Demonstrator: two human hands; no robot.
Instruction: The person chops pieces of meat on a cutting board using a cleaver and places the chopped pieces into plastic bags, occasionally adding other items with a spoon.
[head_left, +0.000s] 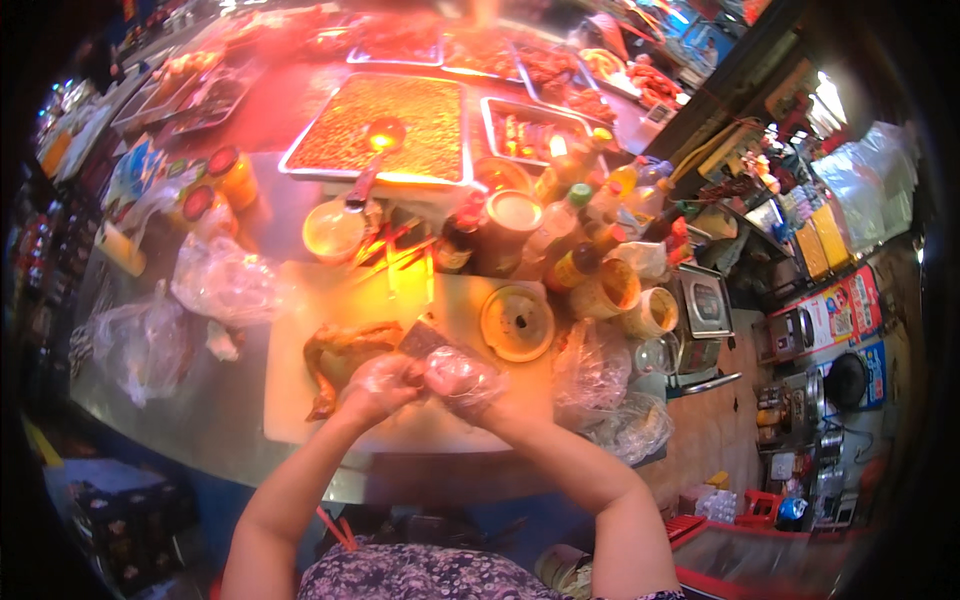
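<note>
My left hand (384, 382) and my right hand (461, 375) meet over a pale cutting board (480, 435). Clear plastic film, apparently a disposable glove, covers my right hand. The fingers of my left hand are curled close to it; whether they pinch anything is too blurred to tell. Just beyond my hands lies a dark, flat, squared piece (426, 336), perhaps a cleaver blade, partly hidden by my right hand. Left of it, a browned piece of cooked poultry (337, 349) rests on the board, beside my left hand. A round yellowish lid or dish (517, 324) sits at the board's right.
Bottles (581, 262) and open jars (651, 311) crowd the right. Crumpled plastic bags (592, 360) lie beside the board, with more bags (142, 345) at left. Behind stand a bowl (334, 229) and a large food tray (382, 127) with a ladle (367, 176).
</note>
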